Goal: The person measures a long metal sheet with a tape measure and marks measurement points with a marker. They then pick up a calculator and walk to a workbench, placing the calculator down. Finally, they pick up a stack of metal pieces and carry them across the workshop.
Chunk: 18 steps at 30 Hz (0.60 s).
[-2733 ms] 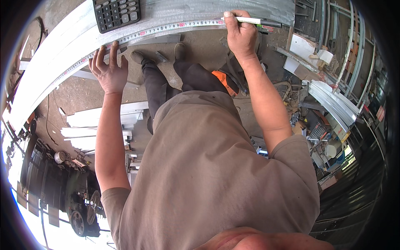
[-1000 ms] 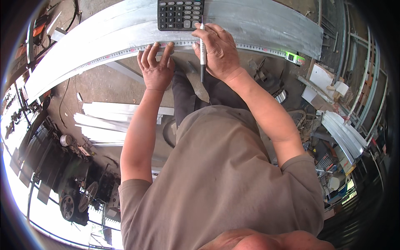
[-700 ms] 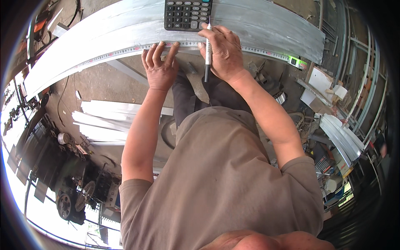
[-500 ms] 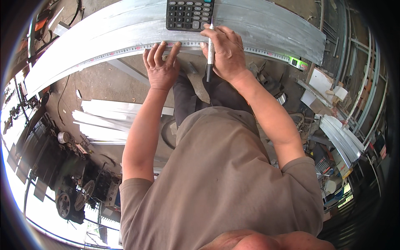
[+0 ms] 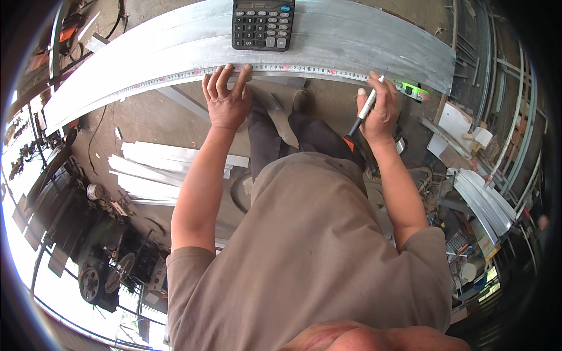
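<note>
A long sheet of galvanised metal (image 5: 363, 41) curves across the top of the view. A black calculator (image 5: 263, 24) lies on it. A measuring tape (image 5: 304, 69) is stretched along the sheet's near edge, ending at a green tape case (image 5: 414, 90) on the right. My left hand (image 5: 226, 99) presses the tape down with its fingertips spread, just below the calculator. My right hand (image 5: 379, 111) holds a white marker pen (image 5: 367, 106) with its tip at the tape, near the case.
Cut metal strips (image 5: 158, 169) lie on the concrete floor at left. Dark machinery with wheels (image 5: 105, 269) stands at lower left. More metal profiles (image 5: 486, 199) and scraps are piled at right. My legs and shoes (image 5: 293, 111) stand beneath the sheet's edge.
My right hand has moved right along the tape with the marker, away from the calculator toward the green tape case. My left hand stays pressed on the tape.
</note>
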### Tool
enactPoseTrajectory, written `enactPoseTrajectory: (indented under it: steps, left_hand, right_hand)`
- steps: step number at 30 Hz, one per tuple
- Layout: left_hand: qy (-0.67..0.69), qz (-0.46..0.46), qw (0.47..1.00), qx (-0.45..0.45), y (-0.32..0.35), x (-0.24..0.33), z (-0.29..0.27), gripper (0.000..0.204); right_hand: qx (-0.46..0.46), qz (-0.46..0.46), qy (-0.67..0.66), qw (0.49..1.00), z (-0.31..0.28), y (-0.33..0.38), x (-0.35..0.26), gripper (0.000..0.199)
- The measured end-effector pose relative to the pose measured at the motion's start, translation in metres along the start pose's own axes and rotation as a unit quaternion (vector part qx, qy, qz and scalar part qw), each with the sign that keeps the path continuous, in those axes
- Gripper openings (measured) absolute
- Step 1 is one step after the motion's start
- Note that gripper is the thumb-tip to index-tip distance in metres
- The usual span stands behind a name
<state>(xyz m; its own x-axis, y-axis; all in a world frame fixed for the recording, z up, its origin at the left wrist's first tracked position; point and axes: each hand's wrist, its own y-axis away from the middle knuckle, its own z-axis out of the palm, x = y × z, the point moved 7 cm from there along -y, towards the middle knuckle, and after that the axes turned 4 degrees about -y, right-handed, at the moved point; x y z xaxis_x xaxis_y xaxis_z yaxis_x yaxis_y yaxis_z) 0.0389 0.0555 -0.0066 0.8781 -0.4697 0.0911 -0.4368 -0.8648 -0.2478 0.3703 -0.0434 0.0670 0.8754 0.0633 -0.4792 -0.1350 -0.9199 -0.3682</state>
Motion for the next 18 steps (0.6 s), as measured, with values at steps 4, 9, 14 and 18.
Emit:
enactPoseTrajectory:
  steps: [4, 9, 14, 18]
  left_hand:
    - [0.0, 0.002, 1.0, -0.017, -0.002, 0.001, -0.003, 0.066]
    - [-0.007, -0.002, 0.999, -0.048, -0.002, 0.002, -0.006, 0.072]
    - [-0.01, 0.001, 0.997, -0.072, -0.003, 0.004, -0.012, 0.076]
    - [-0.006, 0.0, 0.997, -0.081, -0.005, 0.006, -0.015, 0.077]
  right_hand:
    - [-0.005, 0.0, 0.016, 1.0, -0.008, 0.011, 0.021, 0.038]
    - [0.007, -0.005, 0.014, 1.0, -0.01, 0.021, 0.031, 0.038]
    - [-0.009, -0.003, 0.024, 1.0, -0.008, 0.028, 0.037, 0.037]
    - [-0.014, -0.007, 0.037, 0.999, -0.009, 0.03, 0.041, 0.035]
